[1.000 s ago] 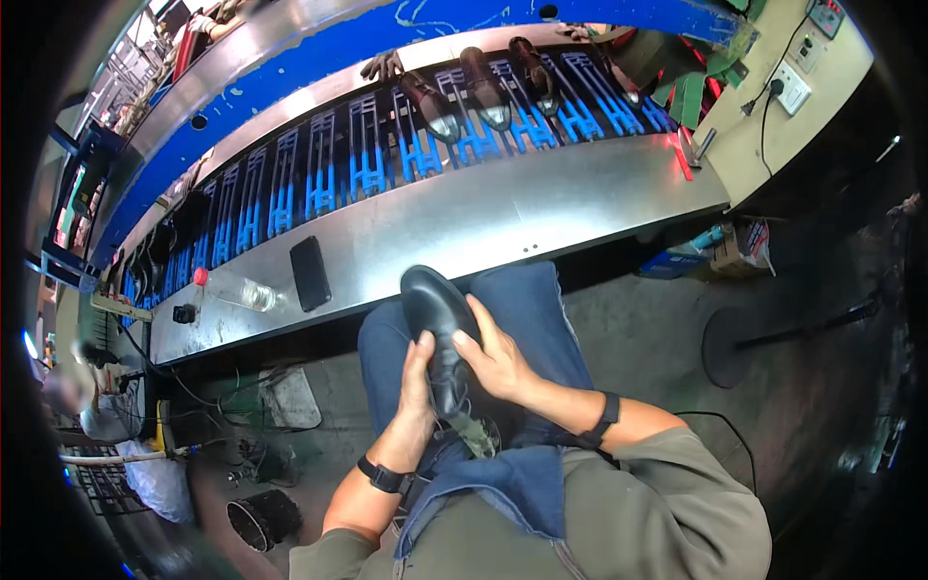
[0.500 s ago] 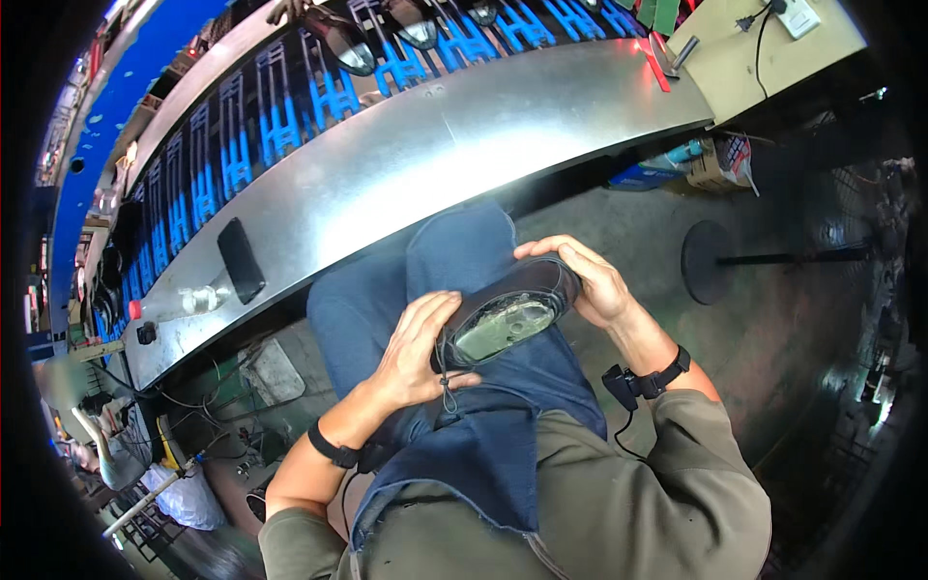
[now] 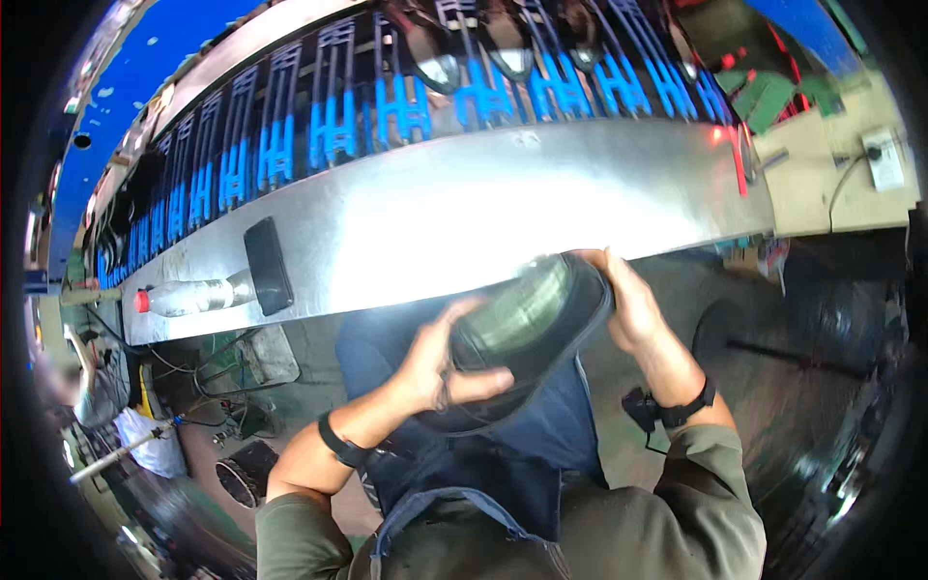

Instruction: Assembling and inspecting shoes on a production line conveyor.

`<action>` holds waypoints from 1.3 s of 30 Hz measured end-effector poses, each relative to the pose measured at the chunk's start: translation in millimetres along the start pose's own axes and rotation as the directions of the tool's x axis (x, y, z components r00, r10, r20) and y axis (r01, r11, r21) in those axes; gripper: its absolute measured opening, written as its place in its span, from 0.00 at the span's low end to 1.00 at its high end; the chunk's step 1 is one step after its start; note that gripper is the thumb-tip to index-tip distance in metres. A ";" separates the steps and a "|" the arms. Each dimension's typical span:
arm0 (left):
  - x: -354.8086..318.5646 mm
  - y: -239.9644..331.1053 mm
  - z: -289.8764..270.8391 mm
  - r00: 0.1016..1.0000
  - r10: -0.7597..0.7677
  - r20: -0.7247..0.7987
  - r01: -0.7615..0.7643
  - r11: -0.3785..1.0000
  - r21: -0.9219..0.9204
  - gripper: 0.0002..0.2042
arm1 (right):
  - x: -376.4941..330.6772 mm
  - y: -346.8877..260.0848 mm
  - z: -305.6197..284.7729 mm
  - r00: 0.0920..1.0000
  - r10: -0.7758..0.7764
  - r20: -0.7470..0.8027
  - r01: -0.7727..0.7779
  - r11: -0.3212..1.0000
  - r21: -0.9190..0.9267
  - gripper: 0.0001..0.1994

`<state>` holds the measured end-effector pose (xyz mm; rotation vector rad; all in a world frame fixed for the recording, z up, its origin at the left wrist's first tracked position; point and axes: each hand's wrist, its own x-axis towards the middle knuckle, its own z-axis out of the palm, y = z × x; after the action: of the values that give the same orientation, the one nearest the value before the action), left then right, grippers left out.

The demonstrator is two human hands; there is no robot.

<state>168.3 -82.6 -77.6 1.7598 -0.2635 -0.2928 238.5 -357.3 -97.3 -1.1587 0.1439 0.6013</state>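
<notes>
Above my lap, near the front edge of the metal bench, I hold a black shoe upper point(image 3: 570, 333) with a pale green underside turned up. My left hand point(image 3: 425, 365) grips its left end, thumb across the near side and fingers at the far side. The right hand point(image 3: 633, 307) wraps round the other end, its fingertips at the upper rim. Motion blurs the shoe and the left fingers a little. A thin cord dangles beside my left thumb.
The shiny metal bench point(image 3: 406, 217) curves in front of me. A dark phone point(image 3: 268, 267) and a clear bottle point(image 3: 198, 297) with a red cap lie at its left. Behind runs a rack of blue-and-black prongs point(image 3: 333, 121) with several dark shoes point(image 3: 510, 53). A round-based stand point(image 3: 717, 329) is at right.
Both hands have raised the shoe toward the bench and tilted it, so more of its dark side shows near me. The whole view has shifted, with the bench appearing lower.
</notes>
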 end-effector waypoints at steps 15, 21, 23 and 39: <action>139.9 -170.0 -391.5 0.622 0.036 -0.782 0.544 0.698 0.465 0.52 | 389.7 -51.4 93.5 0.875 -0.459 -0.157 0.077 0.451 -0.889 0.32; 100.8 -77.4 -309.1 0.855 -0.079 -0.512 0.468 0.540 0.699 0.43 | 183.2 -69.9 40.3 0.996 -0.024 -0.090 0.051 0.950 0.309 0.14; 100.0 -41.5 -257.8 0.926 0.101 -0.365 0.253 0.551 0.795 0.36 | 102.9 -45.2 -24.4 0.999 0.038 0.024 -0.044 0.934 0.354 0.14; 272.4 290.1 -194.4 0.837 0.535 -0.114 -0.071 0.313 0.947 0.21 | -40.3 26.9 -51.8 0.507 -0.859 -0.072 0.372 0.294 -0.881 0.28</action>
<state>485.2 -53.8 230.5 2.7815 -0.5232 0.7184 201.1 -411.2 -124.1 -2.1018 -0.1649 -0.5808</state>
